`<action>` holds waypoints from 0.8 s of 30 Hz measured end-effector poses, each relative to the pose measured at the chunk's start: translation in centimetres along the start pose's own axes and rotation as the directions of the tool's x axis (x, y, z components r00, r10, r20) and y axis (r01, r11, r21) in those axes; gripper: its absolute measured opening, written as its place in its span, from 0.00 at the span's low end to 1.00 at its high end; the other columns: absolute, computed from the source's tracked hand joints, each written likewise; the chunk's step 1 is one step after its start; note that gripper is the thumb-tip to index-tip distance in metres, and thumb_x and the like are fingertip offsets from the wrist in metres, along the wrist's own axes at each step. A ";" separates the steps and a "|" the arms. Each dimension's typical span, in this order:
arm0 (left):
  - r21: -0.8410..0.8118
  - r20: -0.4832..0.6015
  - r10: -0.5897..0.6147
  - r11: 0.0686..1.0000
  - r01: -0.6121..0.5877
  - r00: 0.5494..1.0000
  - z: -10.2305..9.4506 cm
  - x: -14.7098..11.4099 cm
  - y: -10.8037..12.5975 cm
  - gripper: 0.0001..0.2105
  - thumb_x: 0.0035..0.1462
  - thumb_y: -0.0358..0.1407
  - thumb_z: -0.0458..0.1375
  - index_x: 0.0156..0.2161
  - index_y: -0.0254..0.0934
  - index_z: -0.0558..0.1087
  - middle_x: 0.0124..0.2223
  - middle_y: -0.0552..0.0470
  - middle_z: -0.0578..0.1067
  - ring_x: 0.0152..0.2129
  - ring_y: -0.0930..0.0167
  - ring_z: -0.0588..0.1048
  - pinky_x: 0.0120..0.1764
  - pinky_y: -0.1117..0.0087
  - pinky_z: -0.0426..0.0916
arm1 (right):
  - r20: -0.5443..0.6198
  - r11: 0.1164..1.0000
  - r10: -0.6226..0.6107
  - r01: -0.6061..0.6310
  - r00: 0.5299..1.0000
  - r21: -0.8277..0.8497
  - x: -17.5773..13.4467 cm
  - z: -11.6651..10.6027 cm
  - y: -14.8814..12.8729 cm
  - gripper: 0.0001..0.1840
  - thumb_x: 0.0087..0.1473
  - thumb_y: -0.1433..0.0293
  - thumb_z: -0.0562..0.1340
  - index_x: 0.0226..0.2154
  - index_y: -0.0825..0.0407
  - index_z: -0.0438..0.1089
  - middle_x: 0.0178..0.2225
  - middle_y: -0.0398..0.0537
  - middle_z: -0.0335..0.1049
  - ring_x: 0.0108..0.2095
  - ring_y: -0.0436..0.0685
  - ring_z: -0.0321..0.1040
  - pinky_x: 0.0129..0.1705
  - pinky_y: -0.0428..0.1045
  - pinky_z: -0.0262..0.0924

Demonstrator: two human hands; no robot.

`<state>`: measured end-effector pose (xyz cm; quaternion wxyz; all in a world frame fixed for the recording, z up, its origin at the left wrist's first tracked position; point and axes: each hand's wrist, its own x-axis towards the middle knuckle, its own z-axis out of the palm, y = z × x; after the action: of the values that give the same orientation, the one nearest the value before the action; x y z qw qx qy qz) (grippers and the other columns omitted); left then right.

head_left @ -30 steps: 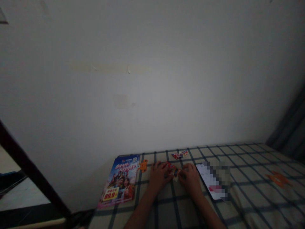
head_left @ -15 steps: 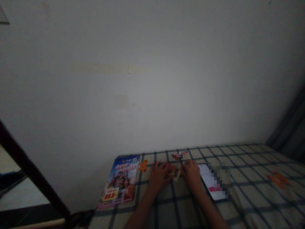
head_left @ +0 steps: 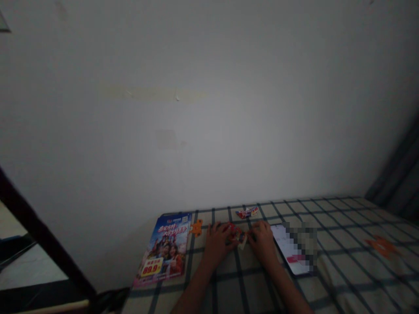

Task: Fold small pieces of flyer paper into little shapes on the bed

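Note:
A small folded piece of printed paper [head_left: 236,233], red with a pale edge, lies between my hands on the checked cloth. My left hand [head_left: 216,242] has its fingers curled over the paper's left side and holds it. At the right edge of the same paper, the fingertips of my right hand [head_left: 262,240] are closed together on it. Fine folds and the exact finger contact are too dim and small to make out. Just behind my hands sits another folded printed paper [head_left: 248,213] in red, white and blue.
Glossy leaflets [head_left: 166,250] lie stacked on the left, beside an orange paper cutout [head_left: 196,227]. A phone [head_left: 290,248] with a lit screen lies right of my right hand. Farther right is an orange shape [head_left: 382,246]. A pale wall [head_left: 209,131] rises behind the checked cloth [head_left: 334,231].
My right hand has shifted very slightly, its fingers nearer the paper's right edge. The paper's right end is tilted a little differently. My left hand looks nearly still.

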<state>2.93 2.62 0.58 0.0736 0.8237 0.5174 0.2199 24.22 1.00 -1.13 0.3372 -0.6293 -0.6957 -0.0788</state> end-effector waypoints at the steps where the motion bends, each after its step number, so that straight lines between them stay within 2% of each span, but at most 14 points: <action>1: 0.000 0.003 -0.003 1.000 0.003 1.000 -0.1 0.0 0.1 0.22 0.57 0.55 0.60 0.56 0.55 0.73 0.62 0.57 0.71 0.61 0.55 0.60 0.65 0.44 0.46 | 0.008 1.000 0.002 -0.002 1.000 -0.003 0.0 0.0 0.0 0.05 0.55 0.72 0.63 0.31 0.49 0.76 0.44 0.53 0.69 0.51 0.64 0.60 0.52 0.57 0.57; 6: 0.001 0.018 -0.012 1.000 0.012 1.000 -0.4 0.1 0.2 0.20 0.58 0.53 0.60 0.55 0.56 0.74 0.62 0.57 0.71 0.61 0.55 0.60 0.65 0.44 0.47 | 0.054 1.000 -0.009 0.008 0.999 0.023 -0.4 -0.2 -0.4 0.06 0.54 0.72 0.64 0.29 0.48 0.77 0.41 0.51 0.70 0.47 0.62 0.62 0.50 0.56 0.58; 13: 0.003 0.023 -0.015 1.000 0.015 1.000 -0.6 0.1 0.3 0.19 0.58 0.52 0.61 0.54 0.57 0.75 0.62 0.58 0.71 0.61 0.55 0.60 0.64 0.44 0.47 | 0.068 0.997 -0.055 0.051 0.996 0.063 -2.1 -0.2 -1.4 0.05 0.50 0.73 0.66 0.29 0.45 0.77 0.42 0.51 0.71 0.51 0.63 0.63 0.51 0.55 0.60; 18: -0.012 0.022 -0.021 1.000 0.021 1.000 -0.6 0.1 0.3 0.20 0.57 0.52 0.62 0.54 0.58 0.75 0.62 0.58 0.71 0.61 0.55 0.60 0.65 0.43 0.46 | 0.094 0.990 -0.083 0.072 0.992 0.121 -2.7 -0.2 -1.4 0.04 0.52 0.72 0.66 0.29 0.46 0.77 0.43 0.51 0.70 0.51 0.63 0.63 0.51 0.56 0.61; 24: -0.007 0.008 0.000 1.000 0.000 1.000 0.0 0.1 -0.2 0.20 0.57 0.52 0.61 0.55 0.57 0.74 0.62 0.58 0.71 0.60 0.55 0.60 0.65 0.44 0.46 | -0.003 0.981 -0.087 0.086 0.996 0.172 -3.1 0.1 -1.0 0.06 0.52 0.72 0.65 0.32 0.45 0.77 0.43 0.50 0.70 0.51 0.62 0.64 0.53 0.57 0.62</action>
<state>2.86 2.78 0.54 0.0785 0.8244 0.5162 0.2185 23.24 -1.70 -2.64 0.3849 -0.5674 -0.7273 -0.0318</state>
